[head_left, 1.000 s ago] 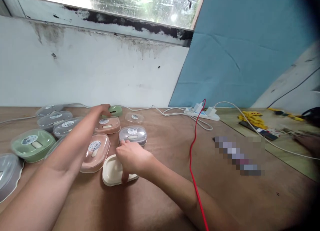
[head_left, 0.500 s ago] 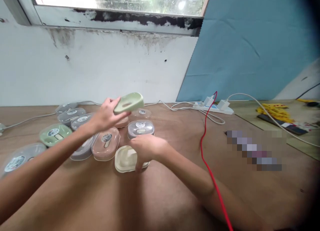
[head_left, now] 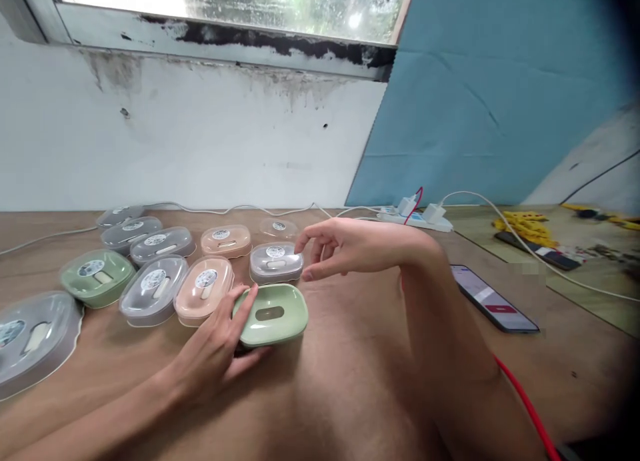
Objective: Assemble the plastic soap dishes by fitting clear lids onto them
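My left hand (head_left: 220, 341) grips the near-left side of a pale green soap dish (head_left: 295, 314), fingers on its rim and thumb low at the front. The dish has a slot in its middle; what lies beneath it is hidden. My right hand (head_left: 345, 248) is bent at the wrist above and right of the dish, fingers loosely curled and apart from the thumb, holding nothing. Its fingertips are near a lidded grey soap dish (head_left: 276, 268). Just left of the green dish sits a lidded pink soap dish (head_left: 197, 301), partly behind my left hand.
More soap dishes with clear lids stand at the left, among them a green one (head_left: 97, 281) and a large grey one (head_left: 55, 334). A phone (head_left: 495, 298) lies at the right. Behind it are a power strip (head_left: 440, 222), a red cable (head_left: 525, 408) and yellow material (head_left: 525, 228).
My left hand has brought the green soap dish down toward me. My right hand has left the cream dish and risen to the right; the cream dish is out of sight.
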A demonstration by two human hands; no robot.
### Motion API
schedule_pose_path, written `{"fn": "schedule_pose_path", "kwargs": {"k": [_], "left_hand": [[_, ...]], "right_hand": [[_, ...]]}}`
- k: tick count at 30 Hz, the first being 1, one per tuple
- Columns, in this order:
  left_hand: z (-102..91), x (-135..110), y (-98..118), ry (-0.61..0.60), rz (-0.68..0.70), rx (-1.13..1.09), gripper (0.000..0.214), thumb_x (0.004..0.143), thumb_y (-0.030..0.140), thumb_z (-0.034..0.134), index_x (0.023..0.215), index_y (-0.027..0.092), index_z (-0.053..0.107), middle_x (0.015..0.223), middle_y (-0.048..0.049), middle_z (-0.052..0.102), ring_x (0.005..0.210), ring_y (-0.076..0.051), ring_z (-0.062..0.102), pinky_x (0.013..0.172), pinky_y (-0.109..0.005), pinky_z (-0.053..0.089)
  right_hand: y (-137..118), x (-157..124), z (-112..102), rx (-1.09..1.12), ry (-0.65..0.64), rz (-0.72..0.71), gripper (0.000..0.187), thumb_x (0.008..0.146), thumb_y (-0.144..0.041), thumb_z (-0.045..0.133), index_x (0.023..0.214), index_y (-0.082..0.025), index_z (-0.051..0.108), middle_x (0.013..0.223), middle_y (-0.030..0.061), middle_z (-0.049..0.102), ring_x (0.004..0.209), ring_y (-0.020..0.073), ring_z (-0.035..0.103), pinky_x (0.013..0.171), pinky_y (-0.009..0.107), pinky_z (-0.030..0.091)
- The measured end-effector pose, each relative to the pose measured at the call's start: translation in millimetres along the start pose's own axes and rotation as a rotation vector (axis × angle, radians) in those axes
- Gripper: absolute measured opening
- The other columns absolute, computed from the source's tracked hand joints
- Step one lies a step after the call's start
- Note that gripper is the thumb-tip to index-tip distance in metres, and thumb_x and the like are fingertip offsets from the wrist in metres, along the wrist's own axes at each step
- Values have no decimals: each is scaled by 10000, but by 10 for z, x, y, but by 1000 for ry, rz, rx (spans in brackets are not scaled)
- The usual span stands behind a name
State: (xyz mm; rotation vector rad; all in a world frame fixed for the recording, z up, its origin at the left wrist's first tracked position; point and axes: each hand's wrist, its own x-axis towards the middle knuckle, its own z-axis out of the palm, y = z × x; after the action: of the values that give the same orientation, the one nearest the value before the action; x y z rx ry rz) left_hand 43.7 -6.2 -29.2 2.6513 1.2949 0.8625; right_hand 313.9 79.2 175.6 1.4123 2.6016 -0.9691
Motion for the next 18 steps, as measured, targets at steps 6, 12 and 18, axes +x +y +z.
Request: {"fn": "schedule_pose_path", "kwargs": {"k": [6, 12, 18], "left_hand": [[-80, -12, 98, -68, 8, -104, 1006, 947, 416, 693, 1704, 315, 38, 1558, -194, 437, 1431, -407, 521, 1130, -514, 552], [-37, -67, 49, -65, -20, -71, 981, 946, 447, 693, 1701, 302, 84, 1600, -197, 414, 1507, -450, 414, 1190, -618, 465], [-39, -72, 63, -76, -30, -185, 992, 948, 395, 704, 1702, 339, 62, 1609, -163, 418, 1479, -393, 479, 1166, -528, 526]], "right_hand": [[77, 173, -3, -22, 25, 25, 616, 838, -565, 760, 1356, -248, 662, 1045, 55, 783, 889, 227, 732, 721, 299, 553], [147, 296, 1, -73, 29, 67, 661, 846, -588, 737, 1401, -242, 643, 1100, 69, 781, 968, 257, 734, 758, 313, 542], [369, 544, 29, -142, 128, 92, 504, 923, -524, 684, 1348, -254, 677, 1172, 75, 770, 1005, 261, 728, 799, 325, 542]]}}
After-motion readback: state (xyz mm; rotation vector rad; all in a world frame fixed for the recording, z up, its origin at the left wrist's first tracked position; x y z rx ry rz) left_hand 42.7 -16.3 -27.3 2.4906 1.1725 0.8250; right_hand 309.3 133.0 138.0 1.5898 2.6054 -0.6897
